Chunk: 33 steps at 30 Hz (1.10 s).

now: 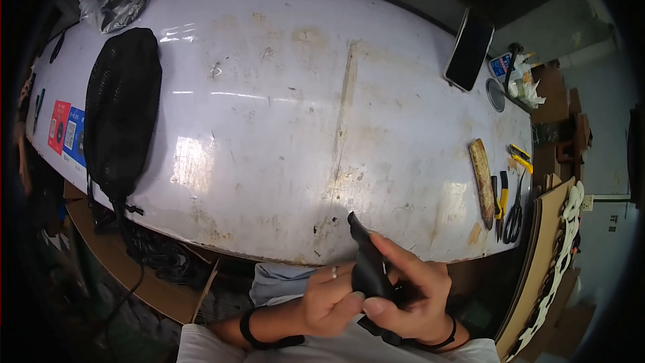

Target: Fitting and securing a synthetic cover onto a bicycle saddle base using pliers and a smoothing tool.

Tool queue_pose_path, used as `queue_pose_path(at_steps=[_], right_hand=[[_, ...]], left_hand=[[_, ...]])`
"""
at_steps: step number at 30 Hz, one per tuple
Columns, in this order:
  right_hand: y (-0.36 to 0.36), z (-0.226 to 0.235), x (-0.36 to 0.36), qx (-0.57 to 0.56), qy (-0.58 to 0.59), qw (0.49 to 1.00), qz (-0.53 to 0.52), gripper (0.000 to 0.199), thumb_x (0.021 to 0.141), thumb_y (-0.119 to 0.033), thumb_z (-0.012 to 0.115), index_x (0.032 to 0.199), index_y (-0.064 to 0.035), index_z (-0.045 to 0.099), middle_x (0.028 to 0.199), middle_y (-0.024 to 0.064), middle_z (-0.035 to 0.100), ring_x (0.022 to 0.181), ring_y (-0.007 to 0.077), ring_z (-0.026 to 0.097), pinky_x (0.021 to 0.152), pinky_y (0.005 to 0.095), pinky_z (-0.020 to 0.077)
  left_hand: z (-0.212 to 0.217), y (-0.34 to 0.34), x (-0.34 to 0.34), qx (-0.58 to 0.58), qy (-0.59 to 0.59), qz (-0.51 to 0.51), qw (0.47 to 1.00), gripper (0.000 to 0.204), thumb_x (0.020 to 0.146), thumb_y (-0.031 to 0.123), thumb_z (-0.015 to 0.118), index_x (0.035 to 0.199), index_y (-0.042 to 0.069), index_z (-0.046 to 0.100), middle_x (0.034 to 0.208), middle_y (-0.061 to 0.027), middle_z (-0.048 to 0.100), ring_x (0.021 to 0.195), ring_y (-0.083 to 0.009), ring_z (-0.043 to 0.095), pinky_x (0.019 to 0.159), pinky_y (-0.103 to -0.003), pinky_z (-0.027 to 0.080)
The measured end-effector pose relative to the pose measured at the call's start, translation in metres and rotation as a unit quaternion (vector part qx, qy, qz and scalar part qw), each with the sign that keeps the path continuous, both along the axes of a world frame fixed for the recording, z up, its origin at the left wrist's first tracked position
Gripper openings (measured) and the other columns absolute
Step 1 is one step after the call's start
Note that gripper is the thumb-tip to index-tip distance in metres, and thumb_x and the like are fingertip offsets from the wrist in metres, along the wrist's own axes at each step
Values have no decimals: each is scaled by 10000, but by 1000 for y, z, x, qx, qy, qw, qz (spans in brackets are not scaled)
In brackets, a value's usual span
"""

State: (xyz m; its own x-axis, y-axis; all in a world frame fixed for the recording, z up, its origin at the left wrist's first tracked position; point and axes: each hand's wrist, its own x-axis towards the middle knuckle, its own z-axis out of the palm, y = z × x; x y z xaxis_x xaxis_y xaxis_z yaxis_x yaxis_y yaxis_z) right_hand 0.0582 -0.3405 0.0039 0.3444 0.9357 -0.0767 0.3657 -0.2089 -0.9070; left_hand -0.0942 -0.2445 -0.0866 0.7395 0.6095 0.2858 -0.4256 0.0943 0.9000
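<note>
Holding a black piece point(371, 270), the left fingers point(347, 304) curl closed and the right fingers point(404, 260) pinch it, the desk point(269, 154) just beyond them

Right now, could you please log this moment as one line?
left hand: holding curved black piece | right hand: holding same piece | tabletop right: black scissors, smartphone | tabletop left: black drawstring bag

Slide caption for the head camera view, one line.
Left hand and right hand hold a black piece at a stained white table.
</note>
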Motion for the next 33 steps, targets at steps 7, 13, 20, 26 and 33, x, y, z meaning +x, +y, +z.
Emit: queue_pose_path(at_steps=[7, 13, 20, 26, 33], right_hand=[[8, -3, -13, 18, -27, 999, -30, 814, 797, -265, 928, 1465, 104, 645, 731, 38, 733, 597, 80, 632, 630, 216, 517], [10, -8, -12, 57, -98, 993, 16, 908, 731, -287, 974, 1479, 101, 635, 665, -1, 668, 577, 56, 615, 601, 196, 481], [13, -1, -19, 3, -53, 998, -17, 931, 726, -279, 991, 1492, 102, 624, 623, -5, 631, 580, 47, 619, 584, 202, 477], [-8, 25, -17, 8, -180, 983, 15, 959, 716, -404, 1033, 1458, 78, 664, 654, 73, 680, 531, 146, 665, 519, 257, 511], [-28, 50, -5, 87, -297, 951, -28, 741, 739, -379, 970, 1265, 93, 746, 799, 153, 765, 617, 259, 748, 586, 321, 577]], left_hand=[[33, 53, -26, -85, 65, -125, 986, 241, 1023, 217, 721, 1129, 3, 689, 994, -69, 708, 778, -176, 606, 701, -317, 483], [19, 33, -38, -240, 73, -126, 960, 245, 1133, 152, 609, 994, -25, 705, 994, -36, 700, 768, -92, 584, 653, -296, 475], [10, 2, -26, -215, 54, -53, 974, 323, 1167, 242, 560, 1104, -37, 708, 1063, -48, 720, 888, -77, 623, 748, -264, 506], [-8, -27, -34, -264, 33, -157, 951, 352, 1149, 302, 594, 1144, -23, 730, 1194, -113, 725, 1055, -201, 684, 935, -379, 540], [13, -32, -11, -266, -87, -224, 933, 404, 1130, 344, 606, 1292, -23, 651, 1324, -192, 666, 1241, -307, 615, 1107, -485, 453]])
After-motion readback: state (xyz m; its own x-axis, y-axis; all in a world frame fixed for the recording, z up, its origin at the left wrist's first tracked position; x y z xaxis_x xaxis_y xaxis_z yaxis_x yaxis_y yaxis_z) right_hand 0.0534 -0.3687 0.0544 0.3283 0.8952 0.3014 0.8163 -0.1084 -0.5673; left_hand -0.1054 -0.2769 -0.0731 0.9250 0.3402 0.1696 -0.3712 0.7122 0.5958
